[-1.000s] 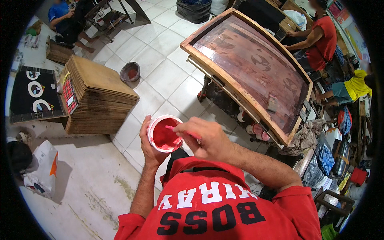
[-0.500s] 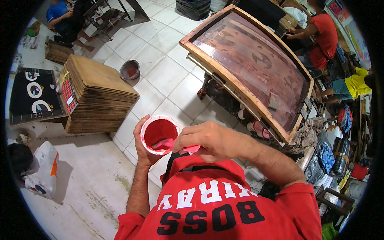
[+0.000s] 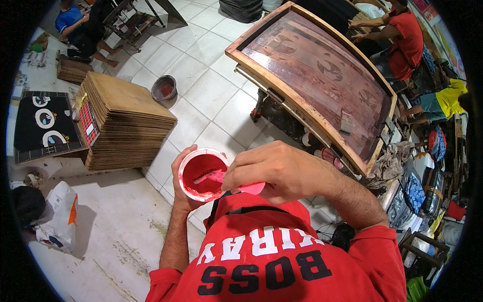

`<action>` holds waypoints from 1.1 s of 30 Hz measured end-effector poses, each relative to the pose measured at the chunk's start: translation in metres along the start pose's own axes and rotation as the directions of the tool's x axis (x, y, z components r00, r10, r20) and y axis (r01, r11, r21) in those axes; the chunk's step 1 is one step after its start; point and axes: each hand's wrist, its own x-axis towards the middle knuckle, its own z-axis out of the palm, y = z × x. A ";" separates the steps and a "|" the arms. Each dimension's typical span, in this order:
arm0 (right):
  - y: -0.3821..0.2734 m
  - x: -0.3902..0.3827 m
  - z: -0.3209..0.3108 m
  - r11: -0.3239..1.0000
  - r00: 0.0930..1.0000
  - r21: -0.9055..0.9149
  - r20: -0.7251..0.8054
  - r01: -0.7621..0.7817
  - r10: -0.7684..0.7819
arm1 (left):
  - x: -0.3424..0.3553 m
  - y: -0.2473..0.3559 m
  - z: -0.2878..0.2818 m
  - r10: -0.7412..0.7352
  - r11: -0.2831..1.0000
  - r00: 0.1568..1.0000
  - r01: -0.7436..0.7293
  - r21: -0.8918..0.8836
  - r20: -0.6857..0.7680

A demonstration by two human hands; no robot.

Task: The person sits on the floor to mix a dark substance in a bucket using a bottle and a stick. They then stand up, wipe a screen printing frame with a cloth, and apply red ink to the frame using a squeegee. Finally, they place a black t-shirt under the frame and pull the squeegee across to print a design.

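My left hand (image 3: pixel 182 194) is wrapped round the side of a white round tub (image 3: pixel 182 168), which is tilted so its inside faces me. Red paint or ink (image 3: pixel 206 186) coats its walls and bottom. Over its right rim, my right hand (image 3: pixel 274 171) is closed on a pink spatula-like stirrer (image 3: pixel 216 175). One end of the stirrer, smeared with pink, reaches into the tub. Its wide, rounded pink end sticks out below my fingers. Most of the middle of the stirrer is hidden by my hand.
A wood-framed printing screen (image 3: pixel 322 75) stands at the upper right. On the left are stacked brown boards (image 3: pixel 131 121), a black printed cloth (image 3: pixel 48 123) and a white bag (image 3: pixel 59 216). A dark bucket (image 3: pixel 164 89) sits on the tiles. Other people work at the top corners.
My right hand has shifted slightly right and up, and the stirrer's tip has risen off the tub's lower wall. The tub has moved slightly right. The person in red has stretched out their arms.
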 end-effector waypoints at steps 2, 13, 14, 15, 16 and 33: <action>-0.005 -0.003 -0.003 0.999 0.999 -0.013 -0.037 -0.035 0.035 | 0.000 0.002 0.003 -0.014 0.998 1.000 0.013 -0.060 -0.016; -0.024 -0.013 0.018 0.995 0.933 0.034 -0.348 -0.089 0.095 | -0.002 0.001 0.006 0.180 0.975 0.971 -0.153 0.163 -0.160; -0.024 -0.013 0.021 0.992 0.931 0.020 -0.344 -0.124 0.123 | -0.001 0.001 0.007 0.191 0.972 0.969 -0.165 0.166 -0.158; -0.023 -0.013 0.024 0.986 0.931 0.008 -0.329 -0.167 0.160 | -0.001 0.001 0.007 0.203 0.970 0.967 -0.176 0.170 -0.156; -0.022 -0.013 0.026 0.982 0.924 0.006 -0.337 -0.188 0.179 | -0.001 0.001 0.007 0.209 0.969 0.965 -0.182 0.170 -0.157; -0.036 -0.039 0.031 0.976 0.824 0.115 -0.523 -0.187 0.220 | 0.001 0.006 0.016 0.225 0.956 0.942 -0.164 0.244 -0.249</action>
